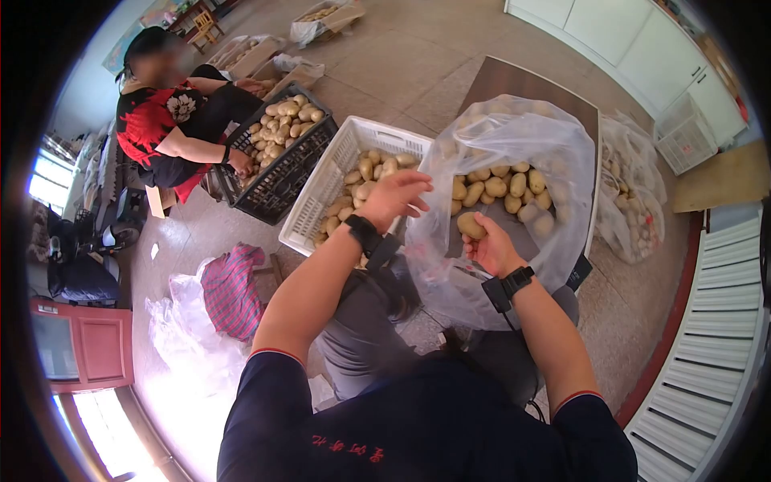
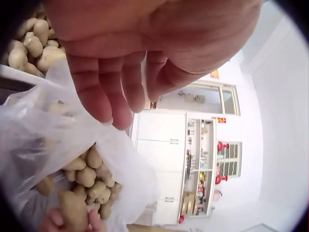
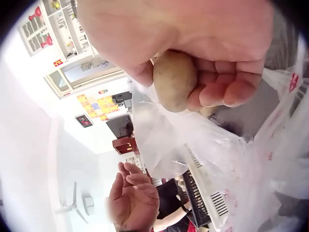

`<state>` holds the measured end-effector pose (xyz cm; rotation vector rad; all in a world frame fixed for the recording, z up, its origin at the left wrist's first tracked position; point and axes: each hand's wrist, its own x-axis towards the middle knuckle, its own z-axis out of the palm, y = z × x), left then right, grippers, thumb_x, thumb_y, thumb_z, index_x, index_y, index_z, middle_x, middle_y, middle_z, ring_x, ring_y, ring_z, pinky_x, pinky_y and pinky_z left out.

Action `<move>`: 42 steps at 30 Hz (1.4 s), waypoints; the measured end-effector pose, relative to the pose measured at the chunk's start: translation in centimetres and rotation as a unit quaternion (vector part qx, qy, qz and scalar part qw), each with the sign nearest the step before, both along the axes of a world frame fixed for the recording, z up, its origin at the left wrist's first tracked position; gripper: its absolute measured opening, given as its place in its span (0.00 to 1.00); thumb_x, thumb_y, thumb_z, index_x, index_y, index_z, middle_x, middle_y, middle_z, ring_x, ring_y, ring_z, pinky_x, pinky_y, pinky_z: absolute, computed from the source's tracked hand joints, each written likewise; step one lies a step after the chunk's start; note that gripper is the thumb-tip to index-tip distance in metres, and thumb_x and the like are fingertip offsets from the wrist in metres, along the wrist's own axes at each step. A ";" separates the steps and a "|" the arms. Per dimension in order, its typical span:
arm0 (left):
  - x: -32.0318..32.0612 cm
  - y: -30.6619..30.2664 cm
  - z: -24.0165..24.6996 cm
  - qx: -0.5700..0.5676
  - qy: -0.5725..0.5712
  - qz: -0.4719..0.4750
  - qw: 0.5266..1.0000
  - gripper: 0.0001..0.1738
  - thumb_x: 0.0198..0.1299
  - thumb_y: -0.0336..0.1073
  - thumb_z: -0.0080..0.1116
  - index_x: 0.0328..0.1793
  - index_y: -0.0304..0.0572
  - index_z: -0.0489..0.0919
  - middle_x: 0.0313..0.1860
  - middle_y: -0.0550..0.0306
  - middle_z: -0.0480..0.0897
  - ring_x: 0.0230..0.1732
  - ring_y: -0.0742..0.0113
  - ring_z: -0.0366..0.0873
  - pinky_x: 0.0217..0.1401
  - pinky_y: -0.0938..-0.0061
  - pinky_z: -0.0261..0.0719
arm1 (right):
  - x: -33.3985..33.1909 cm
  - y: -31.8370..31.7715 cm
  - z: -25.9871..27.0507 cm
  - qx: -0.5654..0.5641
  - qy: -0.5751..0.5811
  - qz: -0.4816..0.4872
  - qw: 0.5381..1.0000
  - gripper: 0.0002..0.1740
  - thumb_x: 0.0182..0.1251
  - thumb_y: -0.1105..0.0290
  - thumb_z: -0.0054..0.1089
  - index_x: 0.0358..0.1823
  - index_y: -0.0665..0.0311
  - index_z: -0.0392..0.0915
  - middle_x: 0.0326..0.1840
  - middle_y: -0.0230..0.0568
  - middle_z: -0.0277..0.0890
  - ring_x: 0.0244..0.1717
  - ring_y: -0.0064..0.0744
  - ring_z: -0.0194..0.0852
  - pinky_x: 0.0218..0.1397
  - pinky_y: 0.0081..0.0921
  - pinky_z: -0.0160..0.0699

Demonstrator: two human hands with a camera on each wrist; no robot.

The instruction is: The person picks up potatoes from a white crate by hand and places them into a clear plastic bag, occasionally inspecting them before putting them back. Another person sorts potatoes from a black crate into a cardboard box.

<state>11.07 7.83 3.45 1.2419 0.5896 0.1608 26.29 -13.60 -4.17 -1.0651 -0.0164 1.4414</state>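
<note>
Above a tiled floor (image 1: 418, 56), the right hand (image 1: 491, 251) grips an oval tan potato (image 1: 470, 226).

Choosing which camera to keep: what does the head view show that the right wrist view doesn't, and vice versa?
Only the head view: the plaid cloth and the filled bags. Only the right wrist view: a yellow wall poster and a fan. Both: the right hand gripping a potato, the left hand, the clear plastic bag.
</note>
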 end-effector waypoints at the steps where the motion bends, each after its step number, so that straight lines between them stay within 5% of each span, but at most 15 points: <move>1: 0.2 -0.5 0.0 0.030 0.008 -0.050 0.998 0.19 0.67 0.37 0.58 0.62 0.40 0.76 0.51 0.58 0.82 0.39 0.68 0.83 0.38 0.75 0.83 | -0.3 0.3 0.6 0.002 0.001 0.003 1.000 0.22 0.73 0.44 0.50 0.43 0.56 0.76 0.25 0.32 0.73 0.26 0.26 0.69 0.32 0.27 0.68; 9: 1.2 -3.0 -0.7 0.142 0.031 -0.182 0.973 0.29 0.61 0.38 0.67 0.68 0.41 0.73 0.53 0.56 0.81 0.44 0.70 0.80 0.41 0.76 0.83 | -2.4 2.9 4.5 -0.026 -0.036 0.056 0.997 0.29 0.74 0.36 0.40 0.40 0.54 0.75 0.16 0.25 0.53 0.19 0.26 0.56 0.29 0.27 0.60; 19: 0.7 -2.1 -0.7 0.038 0.042 -0.144 0.988 0.26 0.62 0.36 0.65 0.65 0.40 0.74 0.48 0.55 0.81 0.43 0.69 0.81 0.44 0.73 0.85 | -1.8 3.5 2.2 -0.053 -0.163 0.056 0.984 0.30 0.75 0.38 0.41 0.38 0.59 0.77 0.23 0.32 0.69 0.20 0.26 0.66 0.29 0.29 0.69; 21: 0.4 -1.3 -0.6 -0.005 0.018 -0.089 0.996 0.25 0.61 0.38 0.66 0.63 0.39 0.74 0.48 0.54 0.82 0.41 0.68 0.82 0.43 0.72 0.85 | -1.2 3.3 1.2 -0.076 -0.338 -0.010 0.938 0.23 0.73 0.48 0.50 0.43 0.64 0.78 0.32 0.39 0.77 0.27 0.35 0.75 0.36 0.33 0.75; 22: 0.1 -0.7 -0.6 -0.047 -0.005 -0.033 0.998 0.24 0.61 0.40 0.66 0.61 0.38 0.75 0.47 0.53 0.82 0.39 0.66 0.82 0.41 0.71 0.85 | -0.5 3.0 -0.4 -0.076 -0.338 -0.011 0.938 0.23 0.73 0.48 0.50 0.43 0.64 0.78 0.32 0.39 0.77 0.27 0.35 0.75 0.36 0.33 0.75; 24: -0.4 1.1 -1.4 -0.070 -0.030 0.001 0.997 0.23 0.63 0.40 0.64 0.60 0.39 0.75 0.47 0.52 0.82 0.38 0.64 0.82 0.40 0.70 0.85 | 1.0 2.1 -3.0 -0.088 -0.644 0.022 0.760 0.16 0.67 0.61 0.57 0.49 0.65 0.79 0.45 0.46 0.78 0.42 0.46 0.78 0.48 0.38 0.77; 25: -0.7 2.0 -1.8 -0.092 -0.055 0.035 0.994 0.21 0.64 0.41 0.63 0.59 0.40 0.75 0.47 0.52 0.82 0.37 0.62 0.82 0.40 0.69 0.85 | 1.1 1.7 -3.1 -0.088 -0.644 0.022 0.760 0.16 0.67 0.61 0.57 0.49 0.65 0.79 0.45 0.46 0.78 0.42 0.46 0.78 0.48 0.38 0.77; 27: -1.5 3.4 -2.5 -0.102 -0.048 0.079 0.990 0.19 0.65 0.41 0.61 0.58 0.41 0.75 0.48 0.50 0.82 0.36 0.59 0.82 0.38 0.68 0.84 | 0.6 0.9 -3.3 -0.085 -0.743 0.038 0.663 0.18 0.60 0.69 0.59 0.52 0.64 0.78 0.54 0.51 0.75 0.54 0.54 0.73 0.59 0.41 0.74; 28: -2.0 4.0 -2.8 -0.106 -0.035 0.119 0.987 0.19 0.66 0.42 0.60 0.58 0.42 0.75 0.47 0.50 0.82 0.35 0.59 0.82 0.38 0.68 0.84 | 0.1 0.7 -3.3 -0.082 -0.741 0.039 0.665 0.18 0.60 0.69 0.59 0.52 0.64 0.78 0.54 0.51 0.75 0.54 0.54 0.73 0.59 0.41 0.74; 30: -2.7 5.1 -3.5 -0.110 -0.001 0.188 0.976 0.18 0.67 0.43 0.58 0.57 0.43 0.75 0.45 0.50 0.81 0.31 0.59 0.80 0.37 0.66 0.85 | -0.7 0.4 -3.2 -0.086 -0.806 0.091 0.579 0.20 0.59 0.72 0.60 0.55 0.60 0.78 0.59 0.48 0.73 0.55 0.54 0.72 0.60 0.42 0.75; 34: -4.6 8.0 -7.1 -0.103 0.053 0.208 0.971 0.18 0.69 0.42 0.55 0.58 0.42 0.72 0.44 0.52 0.80 0.31 0.60 0.80 0.29 0.66 0.82 | -1.6 0.0 -3.4 -0.095 -0.823 0.164 0.535 0.21 0.59 0.73 0.60 0.57 0.57 0.78 0.59 0.46 0.73 0.56 0.54 0.71 0.61 0.41 0.74; 42: -6.7 9.8 -10.4 -0.007 0.213 0.144 0.966 0.17 0.66 0.40 0.59 0.54 0.35 0.75 0.42 0.45 0.79 0.31 0.55 0.80 0.29 0.59 0.85 | -1.4 -1.3 -4.4 -0.082 -0.783 0.172 0.593 0.25 0.56 0.75 0.59 0.58 0.57 0.75 0.55 0.48 0.73 0.55 0.57 0.71 0.59 0.44 0.74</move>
